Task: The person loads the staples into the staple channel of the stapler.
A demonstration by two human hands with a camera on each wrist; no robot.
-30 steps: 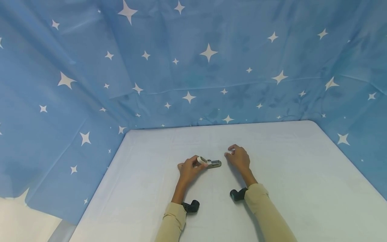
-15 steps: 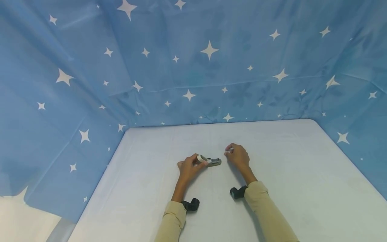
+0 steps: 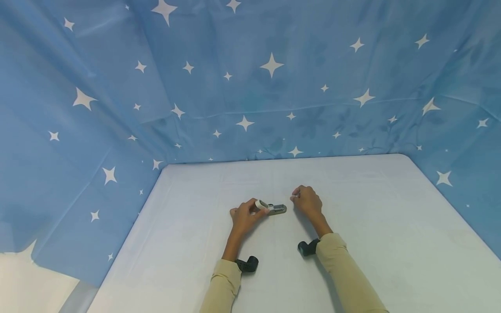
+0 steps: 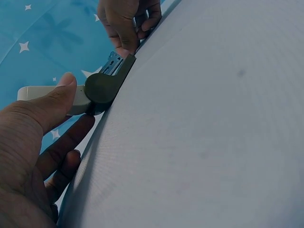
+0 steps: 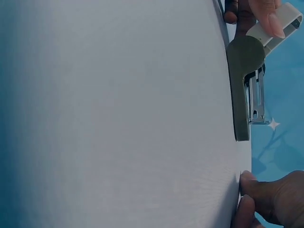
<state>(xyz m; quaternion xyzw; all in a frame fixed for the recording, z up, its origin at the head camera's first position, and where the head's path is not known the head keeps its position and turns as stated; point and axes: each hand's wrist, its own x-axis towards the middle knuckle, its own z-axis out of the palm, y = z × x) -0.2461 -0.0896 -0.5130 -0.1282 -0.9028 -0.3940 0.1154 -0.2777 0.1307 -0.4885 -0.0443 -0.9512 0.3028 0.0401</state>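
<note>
Right hand (image 3: 308, 202) has drawn thumb and forefinger closer together vs the head frame 1 s ago; left hand (image 3: 243, 217) and stapler (image 3: 277, 210) basically unchanged. Stapler sits on the table (image 3: 391, 217), between the hands, front end toward the right one. Left hand pinches the white top (image 5: 290, 13), thumb against it, holding it swung back from the base (image 5: 239, 104). Right fingertips (image 5: 247, 177) nearly meet, low at the table just past the stapler's front, apart from it; can't tell if they pinch anything small.

Progress, my read: opening done, rail (image 5: 257, 95) exposed, thin metal bit jutting at its front. Looks like mid-load or mid-check. Can't tell whether staples are in. Left to do, probably: finish at the rail, close the top; it's not down yet.
</note>
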